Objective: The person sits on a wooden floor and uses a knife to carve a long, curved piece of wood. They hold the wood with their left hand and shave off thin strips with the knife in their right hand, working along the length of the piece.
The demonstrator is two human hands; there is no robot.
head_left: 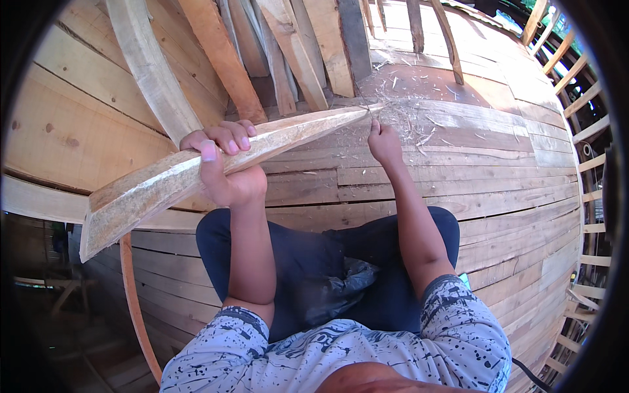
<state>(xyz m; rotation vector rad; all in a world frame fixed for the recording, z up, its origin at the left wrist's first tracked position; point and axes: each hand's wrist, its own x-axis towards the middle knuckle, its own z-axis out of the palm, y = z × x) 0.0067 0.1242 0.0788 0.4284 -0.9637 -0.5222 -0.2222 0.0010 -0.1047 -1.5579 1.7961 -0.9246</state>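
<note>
As the left hand (230, 186) is clamping a pale, tapering, rough-sided timber (288, 133), the right hand (385, 141) is pinching fingers together.

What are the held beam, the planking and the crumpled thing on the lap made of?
Beam: wood, apparently bare and rough-cut; pale, fibrous faces and mottled patches.
Planking: wood boards, seemingly unvarnished; grain lines and seams show.
Crumpled thing: probably thin plastic, judging by its sheen and creases, though coated fabric is possible.
</note>
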